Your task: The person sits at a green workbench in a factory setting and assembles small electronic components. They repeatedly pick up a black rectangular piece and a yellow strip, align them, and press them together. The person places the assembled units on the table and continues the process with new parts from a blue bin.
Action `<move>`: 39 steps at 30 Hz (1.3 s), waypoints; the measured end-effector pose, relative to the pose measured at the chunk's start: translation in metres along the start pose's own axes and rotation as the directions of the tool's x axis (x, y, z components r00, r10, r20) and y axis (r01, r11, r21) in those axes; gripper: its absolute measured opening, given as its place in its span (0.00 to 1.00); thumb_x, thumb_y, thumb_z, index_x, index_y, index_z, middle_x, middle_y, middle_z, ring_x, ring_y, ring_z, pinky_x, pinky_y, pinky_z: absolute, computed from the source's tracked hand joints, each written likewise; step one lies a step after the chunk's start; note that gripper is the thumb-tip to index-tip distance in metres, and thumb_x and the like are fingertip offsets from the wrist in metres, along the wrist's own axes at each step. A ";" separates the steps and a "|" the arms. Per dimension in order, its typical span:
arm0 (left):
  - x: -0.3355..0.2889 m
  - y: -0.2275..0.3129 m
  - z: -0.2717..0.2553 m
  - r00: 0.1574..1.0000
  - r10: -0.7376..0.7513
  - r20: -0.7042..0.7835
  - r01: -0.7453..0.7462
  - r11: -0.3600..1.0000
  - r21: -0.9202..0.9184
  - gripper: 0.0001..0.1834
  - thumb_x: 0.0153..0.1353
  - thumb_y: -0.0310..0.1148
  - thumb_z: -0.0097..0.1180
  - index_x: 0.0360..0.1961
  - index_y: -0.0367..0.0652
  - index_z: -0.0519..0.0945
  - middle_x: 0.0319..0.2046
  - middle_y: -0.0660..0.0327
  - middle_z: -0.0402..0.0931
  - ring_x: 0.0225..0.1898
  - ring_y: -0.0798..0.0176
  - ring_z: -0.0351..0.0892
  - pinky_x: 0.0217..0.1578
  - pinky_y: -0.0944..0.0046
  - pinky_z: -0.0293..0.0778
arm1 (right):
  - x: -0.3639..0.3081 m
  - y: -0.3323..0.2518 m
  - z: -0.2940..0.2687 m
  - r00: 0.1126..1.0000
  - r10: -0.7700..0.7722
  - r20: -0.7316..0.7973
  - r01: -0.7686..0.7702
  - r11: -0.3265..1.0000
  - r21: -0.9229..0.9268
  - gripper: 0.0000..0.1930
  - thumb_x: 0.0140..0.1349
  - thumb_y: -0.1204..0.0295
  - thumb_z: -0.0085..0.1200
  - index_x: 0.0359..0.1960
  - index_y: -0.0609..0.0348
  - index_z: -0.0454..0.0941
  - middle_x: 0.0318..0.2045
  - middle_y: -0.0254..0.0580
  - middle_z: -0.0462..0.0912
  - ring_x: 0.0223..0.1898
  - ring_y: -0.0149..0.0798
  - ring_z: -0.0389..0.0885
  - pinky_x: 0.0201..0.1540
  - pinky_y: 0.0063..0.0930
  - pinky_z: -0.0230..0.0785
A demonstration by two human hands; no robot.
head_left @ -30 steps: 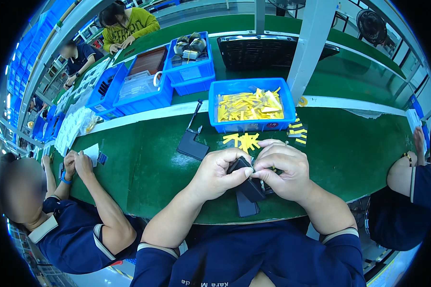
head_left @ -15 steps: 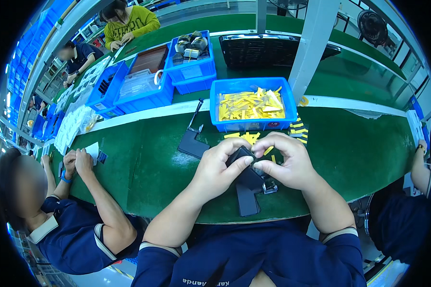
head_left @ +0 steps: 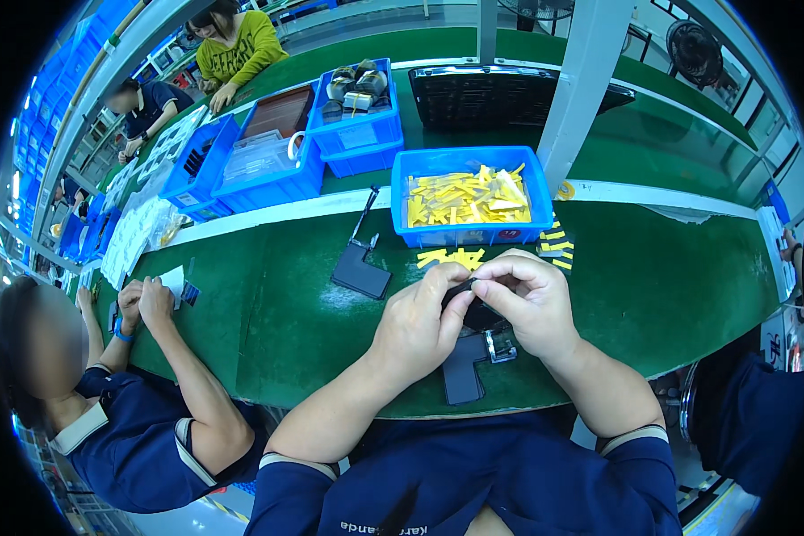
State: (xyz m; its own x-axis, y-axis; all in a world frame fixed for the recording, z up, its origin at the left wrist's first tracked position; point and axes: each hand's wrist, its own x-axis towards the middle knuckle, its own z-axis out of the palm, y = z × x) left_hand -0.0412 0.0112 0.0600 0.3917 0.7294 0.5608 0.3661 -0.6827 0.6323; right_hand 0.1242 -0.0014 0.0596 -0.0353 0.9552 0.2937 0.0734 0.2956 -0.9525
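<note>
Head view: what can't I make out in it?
In the head view:
Held black part: its full shape, covered by the left hand and right hand.
Right hand's grip: whether anything else is pinched, hidden by its own fingers.
Loose yellow strips: their count, too small and overlapping.
Person at right: partly cut off by the dark rim.
</note>
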 end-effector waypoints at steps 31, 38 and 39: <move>-0.002 -0.014 0.009 0.985 -0.132 -0.110 0.140 0.988 0.070 0.03 0.57 0.24 0.55 0.32 0.36 0.75 0.22 0.55 0.77 0.22 0.59 0.79 0.23 0.65 0.73 | 0.004 0.019 0.004 0.996 0.063 -0.055 -0.057 0.994 0.096 0.05 0.58 0.80 0.54 0.36 0.66 0.78 0.34 0.36 0.76 0.34 0.26 0.75 0.38 0.18 0.69; -0.001 -0.014 0.008 0.991 0.077 -0.106 -0.049 0.967 0.250 0.08 0.54 0.22 0.55 0.35 0.36 0.71 0.23 0.52 0.76 0.23 0.52 0.79 0.24 0.59 0.75 | 0.003 0.017 0.002 0.994 0.107 -0.030 -0.102 0.984 0.144 0.05 0.58 0.79 0.53 0.35 0.67 0.76 0.34 0.37 0.75 0.35 0.26 0.74 0.39 0.19 0.69; -0.001 -0.013 0.008 0.990 0.097 -0.103 -0.066 0.961 0.270 0.08 0.54 0.22 0.55 0.35 0.36 0.71 0.23 0.52 0.76 0.23 0.53 0.79 0.23 0.59 0.75 | 0.003 0.018 0.002 0.993 0.115 -0.019 -0.111 0.982 0.151 0.05 0.59 0.79 0.53 0.35 0.67 0.76 0.33 0.37 0.75 0.34 0.26 0.74 0.39 0.19 0.69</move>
State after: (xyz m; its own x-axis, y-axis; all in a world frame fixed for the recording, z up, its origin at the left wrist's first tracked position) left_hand -0.0397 0.0192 0.0468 0.3359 0.6605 0.6715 0.5541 -0.7151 0.4261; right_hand 0.1232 0.0068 0.0434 -0.0078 0.9830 0.1833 -0.0746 0.1822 -0.9804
